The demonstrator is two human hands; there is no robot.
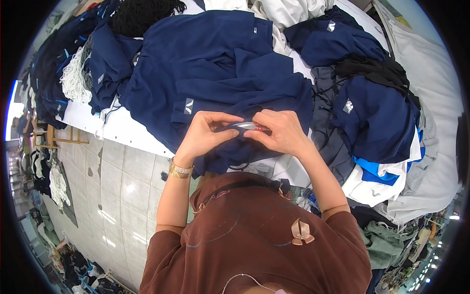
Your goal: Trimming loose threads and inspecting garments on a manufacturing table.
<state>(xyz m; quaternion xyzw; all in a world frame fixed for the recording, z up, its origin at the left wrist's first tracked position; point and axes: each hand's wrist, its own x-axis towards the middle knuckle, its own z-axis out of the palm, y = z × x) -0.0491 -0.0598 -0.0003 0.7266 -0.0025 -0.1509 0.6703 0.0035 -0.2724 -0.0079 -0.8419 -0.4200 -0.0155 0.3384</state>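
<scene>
Navy blue garment spread over a white table, near edge bunched up between two hands at the table's front edge. Small silvery tool with a red part, probably thread snips, pinched in the right hand, fingers curled tight round it, tip pointing left onto the cloth. Left hand just beside, thumb and fingertips pressed together on a fold of the same navy cloth, touching the tool's tip. Gold bracelet on the left wrist. Brown top with a small beige bow below. Further out: more navy garments piled to the left and right, black cloth on top of the right pile, white and bright blue pieces beneath it, white cords at far left, grey tiled floor beside the table
</scene>
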